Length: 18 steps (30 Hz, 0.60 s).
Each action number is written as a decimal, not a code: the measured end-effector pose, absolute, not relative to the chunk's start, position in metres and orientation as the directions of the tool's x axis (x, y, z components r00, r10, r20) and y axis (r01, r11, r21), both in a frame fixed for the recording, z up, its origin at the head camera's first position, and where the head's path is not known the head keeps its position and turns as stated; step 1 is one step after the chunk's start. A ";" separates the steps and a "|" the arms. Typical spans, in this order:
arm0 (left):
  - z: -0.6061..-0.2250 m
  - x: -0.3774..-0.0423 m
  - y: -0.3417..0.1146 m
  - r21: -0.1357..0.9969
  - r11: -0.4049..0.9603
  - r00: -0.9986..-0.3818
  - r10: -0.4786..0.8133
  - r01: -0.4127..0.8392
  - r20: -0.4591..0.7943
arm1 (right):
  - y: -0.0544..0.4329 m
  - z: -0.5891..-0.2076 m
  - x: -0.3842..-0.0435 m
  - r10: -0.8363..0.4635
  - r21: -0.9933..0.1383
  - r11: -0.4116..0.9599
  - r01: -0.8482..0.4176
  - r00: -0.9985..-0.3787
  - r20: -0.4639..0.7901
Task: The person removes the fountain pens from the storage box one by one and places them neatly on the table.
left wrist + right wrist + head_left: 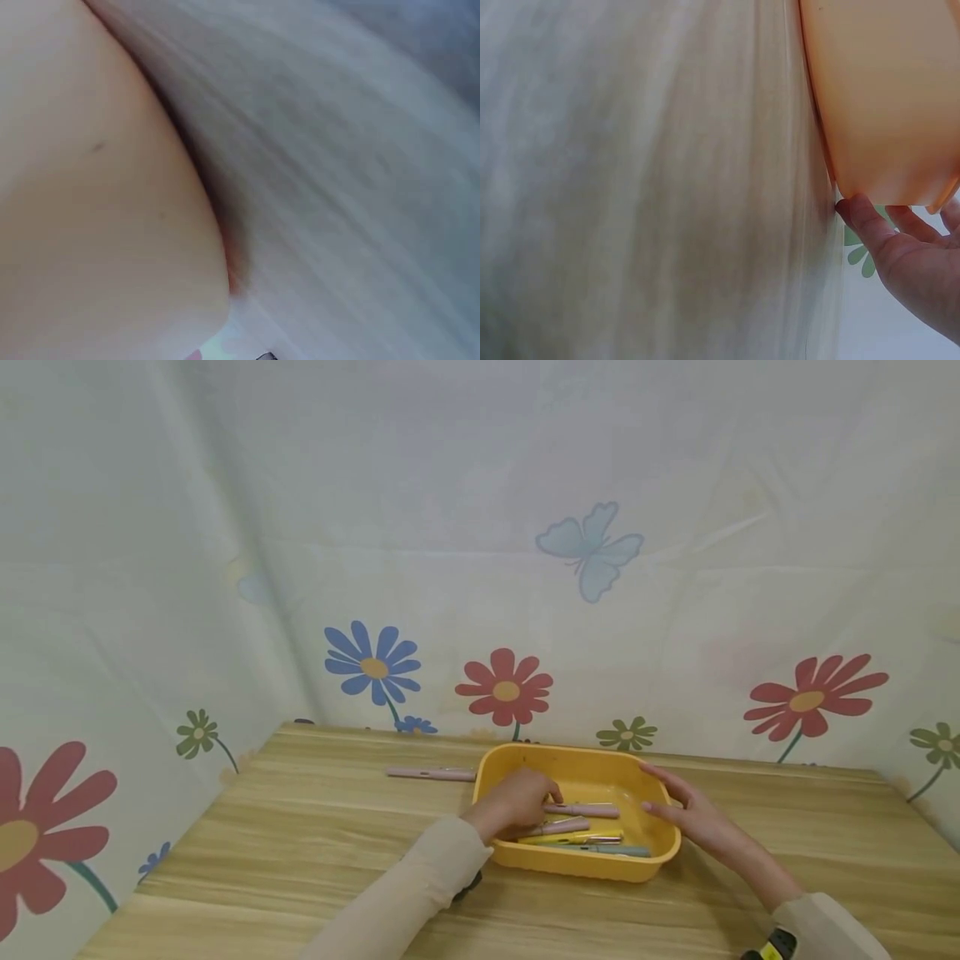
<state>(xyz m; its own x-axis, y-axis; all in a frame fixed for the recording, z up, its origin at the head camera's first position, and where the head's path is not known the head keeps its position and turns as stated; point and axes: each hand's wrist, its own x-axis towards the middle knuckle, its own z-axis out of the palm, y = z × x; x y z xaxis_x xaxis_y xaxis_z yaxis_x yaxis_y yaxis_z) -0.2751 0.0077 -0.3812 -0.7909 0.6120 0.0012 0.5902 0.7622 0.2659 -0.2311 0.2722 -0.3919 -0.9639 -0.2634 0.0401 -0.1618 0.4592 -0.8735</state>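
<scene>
A yellow plastic basket [570, 862] stands on the wooden table with several capped pens inside. My left hand [517, 802] reaches over its left side, fingers bent down among the pens. Beside those fingertips lies a pink pen [588, 811]; another pink pen [566, 826] runs partly under the hand. Whether the fingers pinch one I cannot tell. Nearer the front wall are a yellow pen [581, 837] and a grey-green pen [618, 851]. My right hand [697, 818] grips the basket's right end, thumb over the rim. In the right wrist view its fingers touch the outer wall [892, 112].
One more pink pen [431, 772] lies on the table [337, 835], left of the basket. Behind the table hangs a pale curtain [450, 585] printed with flowers and a butterfly. The basket's outer wall [97, 240] fills the left part of the left wrist view.
</scene>
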 end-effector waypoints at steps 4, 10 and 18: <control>-0.381 -0.274 0.008 0.226 0.752 -0.774 0.634 0.619 0.009 | 0.273 -0.394 -0.232 -0.263 -0.875 0.454 -0.170 -0.964 0.052; -0.383 -0.274 0.009 0.164 0.757 -0.768 0.641 0.633 0.005 | 0.274 -0.396 -0.233 -0.262 -0.879 0.445 -0.172 -0.963 0.055; -0.384 -0.275 0.011 0.161 0.749 -0.758 0.652 0.642 -0.008 | 0.274 -0.397 -0.232 -0.260 -0.881 0.443 -0.164 -0.964 0.048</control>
